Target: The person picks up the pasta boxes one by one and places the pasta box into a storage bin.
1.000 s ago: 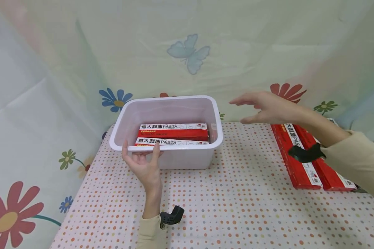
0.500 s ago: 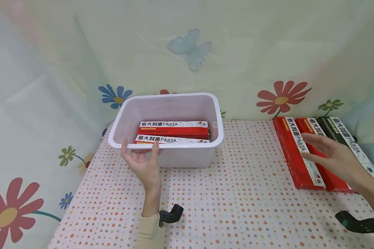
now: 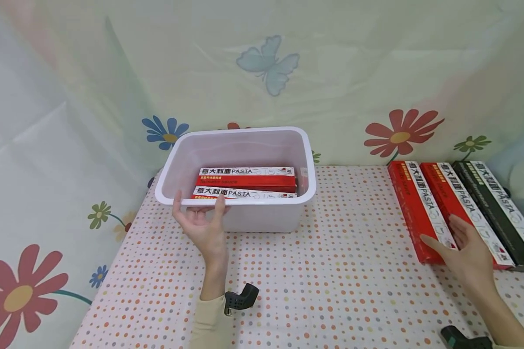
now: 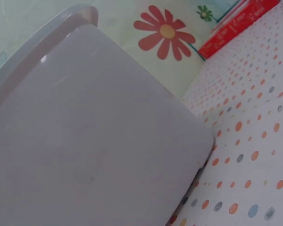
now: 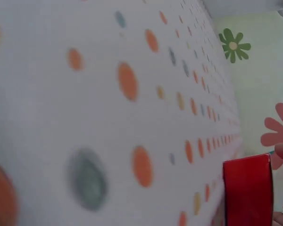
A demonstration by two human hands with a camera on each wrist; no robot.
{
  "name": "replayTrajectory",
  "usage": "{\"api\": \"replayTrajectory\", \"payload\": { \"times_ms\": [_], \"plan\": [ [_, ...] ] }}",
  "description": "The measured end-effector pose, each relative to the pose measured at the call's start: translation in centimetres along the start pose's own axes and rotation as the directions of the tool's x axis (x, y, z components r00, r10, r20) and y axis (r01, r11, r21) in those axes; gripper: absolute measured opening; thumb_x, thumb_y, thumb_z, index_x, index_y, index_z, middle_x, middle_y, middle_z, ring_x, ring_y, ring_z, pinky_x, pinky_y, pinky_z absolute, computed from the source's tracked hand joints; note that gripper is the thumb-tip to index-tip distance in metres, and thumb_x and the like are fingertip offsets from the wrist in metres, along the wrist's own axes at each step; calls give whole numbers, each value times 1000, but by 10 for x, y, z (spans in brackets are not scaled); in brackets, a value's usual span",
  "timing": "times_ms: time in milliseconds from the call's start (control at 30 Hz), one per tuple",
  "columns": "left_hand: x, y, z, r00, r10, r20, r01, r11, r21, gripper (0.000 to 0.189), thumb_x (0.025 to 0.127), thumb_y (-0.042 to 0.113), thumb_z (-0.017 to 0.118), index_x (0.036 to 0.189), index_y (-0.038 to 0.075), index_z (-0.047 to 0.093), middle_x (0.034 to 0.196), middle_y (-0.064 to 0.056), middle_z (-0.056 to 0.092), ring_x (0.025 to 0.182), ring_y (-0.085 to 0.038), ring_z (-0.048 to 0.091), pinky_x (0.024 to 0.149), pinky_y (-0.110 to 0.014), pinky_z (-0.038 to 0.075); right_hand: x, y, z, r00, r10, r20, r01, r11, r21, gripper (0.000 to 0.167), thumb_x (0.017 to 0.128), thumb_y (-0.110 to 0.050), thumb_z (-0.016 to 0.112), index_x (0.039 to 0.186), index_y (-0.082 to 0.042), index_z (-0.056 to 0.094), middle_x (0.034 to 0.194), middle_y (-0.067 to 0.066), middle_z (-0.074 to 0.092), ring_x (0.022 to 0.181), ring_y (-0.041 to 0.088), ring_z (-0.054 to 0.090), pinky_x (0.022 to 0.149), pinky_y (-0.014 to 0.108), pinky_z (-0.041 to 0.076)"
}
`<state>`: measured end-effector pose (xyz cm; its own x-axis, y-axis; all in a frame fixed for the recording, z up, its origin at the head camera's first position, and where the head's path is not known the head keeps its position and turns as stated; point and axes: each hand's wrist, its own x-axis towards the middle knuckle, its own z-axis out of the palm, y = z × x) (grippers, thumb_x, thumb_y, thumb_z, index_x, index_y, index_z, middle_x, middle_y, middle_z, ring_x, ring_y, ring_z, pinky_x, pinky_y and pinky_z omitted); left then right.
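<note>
A white plastic bin [image 3: 262,218] stands on the table, also filling much of the left wrist view. My left hand [image 3: 203,235] holds its near rim, with some fingers curled beneath the lip. Inside the bin lie two red pasta boxes [image 3: 246,182], side by side; the near one is partly hidden by the rim. At the right, my right hand [image 3: 469,257] is over the near end of the leftmost red pasta box [image 3: 412,208], thumb toward its left side and fingers toward its right. In the right wrist view, that box's red end [image 5: 247,190] shows beside the fingertips.
Beside that box lie another red pasta box [image 3: 451,194] and a dark green pasta box [image 3: 484,208], lengthwise in a row. A dotted cloth [image 3: 332,291] covers the table. A flowered curtain [image 3: 340,87] hangs behind and at the left.
My right hand has gone from beside the bin, rightward and down toward me, to the leftmost red box at the right. The left hand has stayed at the bin's rim.
</note>
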<state>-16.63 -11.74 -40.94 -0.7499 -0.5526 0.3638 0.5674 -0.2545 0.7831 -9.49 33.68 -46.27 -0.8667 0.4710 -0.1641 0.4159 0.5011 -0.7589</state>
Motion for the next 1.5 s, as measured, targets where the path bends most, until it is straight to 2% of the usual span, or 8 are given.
{"api": "replayTrajectory", "payload": {
  "times_ms": [67, 200, 333, 400, 733, 900, 1233, 1500],
  "plan": [
    [-1, 0, 0, 1000, -3, 3, 3, 1000, 0, 91, 89, -8, 76, 160, 7, 22, 142, -20, 54, 100, -29, 62, 83, -42, 68, -2, 3, 1, 999, 31, -12, -31, 1000, -5, 94, 102, -40, 66, 166, 0, 10, 169, 29, 12, 155, 49, 13, 119, 73, 26],
    [-1, -1, 1, 1000, -3, 9, 3, 1000, 3, 89, 89, -9, 76, 159, 8, 23, 143, -21, 53, 103, -36, 61, 83, -42, 68, -6, 6, 3, 999, 31, -18, -31, 999, -37, 98, 100, -40, 70, 166, 0, 10, 168, 32, 10, 155, 52, 11, 118, 79, 25],
    [-1, -1, 1, 1000, 4, 15, -4, 1000, 4, 90, 90, -7, 76, 159, 6, 22, 143, -20, 53, 102, -32, 62, 83, -42, 68, -7, 8, 5, 999, 29, -24, -30, 998, -64, 100, 98, -42, 72, 166, -3, 10, 168, 33, 9, 153, 55, 10, 117, 81, 24],
    [-1, -1, 1, 1000, 11, 14, -11, 1000, 8, 90, 90, -6, 77, 160, 5, 21, 144, -20, 53, 101, -29, 62, 82, -41, 69, -6, 8, 6, 999, 38, -29, -40, 998, -57, 100, 98, -43, 72, 167, -5, 11, 169, 32, 10, 154, 55, 10, 117, 81, 24],
    [0, 4, -1, 1000, -1, -2, 1, 1000, 6, 90, 90, -6, 77, 159, 10, 23, 148, -18, 51, 110, -38, 60, 84, -41, 68, -9, 16, 14, 998, 19, -57, -20, 1000, -18, 100, 96, -46, 74, 167, -10, 14, 169, 30, 13, 154, 54, 12, 120, 80, 21],
    [-2, 4, -2, 1000, -3, 6, 3, 1000, 6, 90, 91, -6, 77, 160, 7, 20, 148, -19, 51, 108, -33, 62, 84, -40, 68, -12, 16, 15, 997, 49, -65, -49, 999, -1, 101, 96, -46, 73, 168, -14, 11, 169, 32, 13, 153, 55, 13, 120, 79, 25],
    [1, 2, 0, 1000, -1, 8, 1, 1000, -10, 89, 90, -4, 78, 159, 9, 23, 148, -19, 51, 109, -42, 59, 84, -41, 68, -15, 14, 17, 997, 26, -70, -29, 998, -52, 114, 90, -50, 79, 167, -7, 7, 169, 32, 10, 154, 55, 11, 118, 81, 21],
    [-1, 3, -2, 1000, -3, 9, 3, 1000, 3, 89, 90, -5, 77, 159, 10, 23, 147, -19, 51, 113, -46, 56, 84, -39, 68, -18, 11, 17, 997, 9, -71, -13, 998, -56, 104, 95, -37, 75, 167, -8, 6, 167, 34, 15, 149, 57, 20, 117, 80, 30]
  ]
}}
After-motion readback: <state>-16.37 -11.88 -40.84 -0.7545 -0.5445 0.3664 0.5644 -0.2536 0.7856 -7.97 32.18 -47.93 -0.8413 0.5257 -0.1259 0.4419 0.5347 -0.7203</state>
